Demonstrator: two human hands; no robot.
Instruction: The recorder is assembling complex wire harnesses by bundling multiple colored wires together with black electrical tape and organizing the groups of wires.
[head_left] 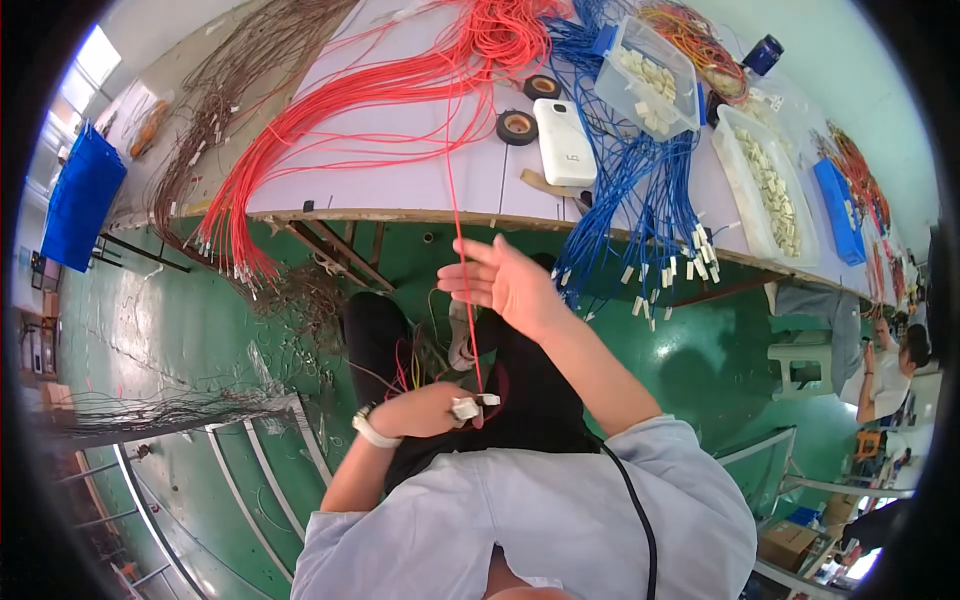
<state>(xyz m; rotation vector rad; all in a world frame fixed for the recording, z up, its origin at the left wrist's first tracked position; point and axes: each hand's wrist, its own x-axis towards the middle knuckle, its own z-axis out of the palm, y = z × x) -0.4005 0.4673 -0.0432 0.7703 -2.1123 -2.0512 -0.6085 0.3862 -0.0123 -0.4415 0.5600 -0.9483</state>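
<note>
Two of the person's own hands [515, 290], one wristwatch [376, 430], one stretched red wire [457, 190], two tape rolls [504, 128], one white device [567, 143], two clear tubs [612, 97], one can [763, 55]; bundled red wires [345, 108], blue wires [620, 190] and connectors [775, 200] defy counting.

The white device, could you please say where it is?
The device lies on the table, right of centre in the head view, between black tape and blue wires.

floor [650, 380]: glossy | white connectors [466, 409]: smooth plastic | shirt [570, 510]: matt cloth

The upper end of the red wire [473, 335] cannot be traced
</note>
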